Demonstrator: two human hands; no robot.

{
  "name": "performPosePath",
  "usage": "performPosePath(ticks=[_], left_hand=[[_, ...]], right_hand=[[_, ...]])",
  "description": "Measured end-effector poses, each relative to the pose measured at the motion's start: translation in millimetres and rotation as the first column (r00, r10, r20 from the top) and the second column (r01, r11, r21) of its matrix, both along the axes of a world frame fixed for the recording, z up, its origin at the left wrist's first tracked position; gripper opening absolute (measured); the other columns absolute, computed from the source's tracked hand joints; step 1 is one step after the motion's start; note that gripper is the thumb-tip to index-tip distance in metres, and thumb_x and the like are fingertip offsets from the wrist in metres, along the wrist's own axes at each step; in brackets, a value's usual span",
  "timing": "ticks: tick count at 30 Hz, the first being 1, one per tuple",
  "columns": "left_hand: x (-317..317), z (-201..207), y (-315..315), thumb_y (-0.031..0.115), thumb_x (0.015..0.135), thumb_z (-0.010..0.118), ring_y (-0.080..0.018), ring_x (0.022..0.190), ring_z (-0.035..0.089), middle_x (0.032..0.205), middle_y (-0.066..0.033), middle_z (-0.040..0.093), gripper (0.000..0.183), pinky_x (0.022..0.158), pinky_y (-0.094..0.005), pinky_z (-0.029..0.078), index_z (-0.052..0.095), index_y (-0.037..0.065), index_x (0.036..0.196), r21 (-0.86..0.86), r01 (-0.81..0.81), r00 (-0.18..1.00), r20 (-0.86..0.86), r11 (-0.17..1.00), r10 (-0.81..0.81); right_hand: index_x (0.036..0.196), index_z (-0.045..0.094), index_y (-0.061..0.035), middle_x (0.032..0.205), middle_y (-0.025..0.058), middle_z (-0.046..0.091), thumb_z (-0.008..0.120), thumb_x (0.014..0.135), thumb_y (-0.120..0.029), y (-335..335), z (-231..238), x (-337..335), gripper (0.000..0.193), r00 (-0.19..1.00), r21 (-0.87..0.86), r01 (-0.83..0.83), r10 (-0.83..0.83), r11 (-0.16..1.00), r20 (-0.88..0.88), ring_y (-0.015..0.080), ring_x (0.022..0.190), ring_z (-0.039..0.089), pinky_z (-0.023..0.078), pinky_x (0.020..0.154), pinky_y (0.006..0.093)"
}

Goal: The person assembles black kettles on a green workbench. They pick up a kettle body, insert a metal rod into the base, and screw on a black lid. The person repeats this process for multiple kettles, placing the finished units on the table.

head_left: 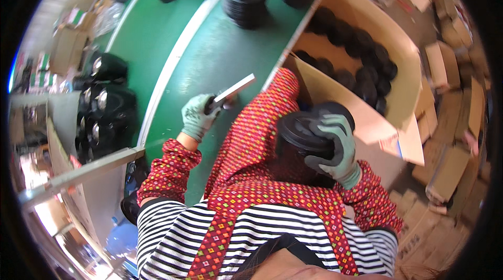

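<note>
My left hand (200, 116), in a light green glove with dark palm and fingertips, is closed on a pale, straight, flat strip (237, 87). The strip points up and to the right over the green surface, and I cannot make out its exact kind. In its matching glove, my right hand (339, 149) grips a black round plastic part (298, 129) with a ridged rim, close against my patterned red apron (246, 138). The fingers spread over its right side. Another dark rounded piece (338, 111) shows just behind that hand.
A long green work surface (194, 65) with pale rails runs ahead. Stacks of black round parts (245, 0) stand on its far end. Glossy black housings (107, 104) are piled at left. At right, an open cardboard box (390, 120) holds several black round pieces, with flattened cartons (448, 159) beyond.
</note>
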State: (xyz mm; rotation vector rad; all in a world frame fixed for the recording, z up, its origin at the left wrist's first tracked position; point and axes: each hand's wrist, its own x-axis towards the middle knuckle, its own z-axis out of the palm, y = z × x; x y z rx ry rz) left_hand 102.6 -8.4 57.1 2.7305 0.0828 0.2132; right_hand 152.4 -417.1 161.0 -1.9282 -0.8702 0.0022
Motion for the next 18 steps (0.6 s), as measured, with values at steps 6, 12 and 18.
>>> performPosePath(ticks=[6,12,18], left_hand=[[-33.2,26.0,-24.0,0.032,0.07,0.094,-0.0449,0.141,0.045,0.152,-0.0241,0.046,0.099,0.117,-0.0518,0.041,0.046,0.007,0.153,-0.254,0.082,0.993,0.107,0.964,-0.056],[-43.0,100.2,-56.7,0.026,0.079,0.092,-0.0448,0.158,0.026,0.167,-0.0278,0.031,0.088,0.128,-0.049,0.023,0.049,0.002,0.152,-0.567,0.365,0.929,0.171,0.738,-0.328],[-19.7,79.6,31.4,0.024,0.104,0.065,-0.0246,0.097,0.074,0.111,-0.0114,0.074,0.038,0.093,-0.0384,0.058,0.064,-0.005,0.129,-0.798,-0.209,0.933,0.01,0.565,0.36]], right_hand=[[0.101,0.062,-0.0012,0.103,0.0081,0.065,0.079,0.092,-0.023,34.6,16.7,42.7,0.029,0.812,0.28,0.415,-0.213,0.865,-0.544,0.0166,0.096,0.063,0.052,0.093,0.0354],[0.129,0.07,-0.0054,0.116,0.0039,0.072,0.059,0.108,-0.044,101.0,6.6,112.5,0.045,0.296,0.409,0.58,0.286,0.704,-0.911,0.0184,0.11,0.067,0.053,0.098,0.032],[0.146,0.056,-0.0041,0.142,0.0085,0.061,0.053,0.113,-0.025,158.5,-42.2,81.7,0.039,0.399,0.569,0.476,0.412,0.67,-0.819,0.0204,0.133,0.057,0.046,0.113,0.034]])
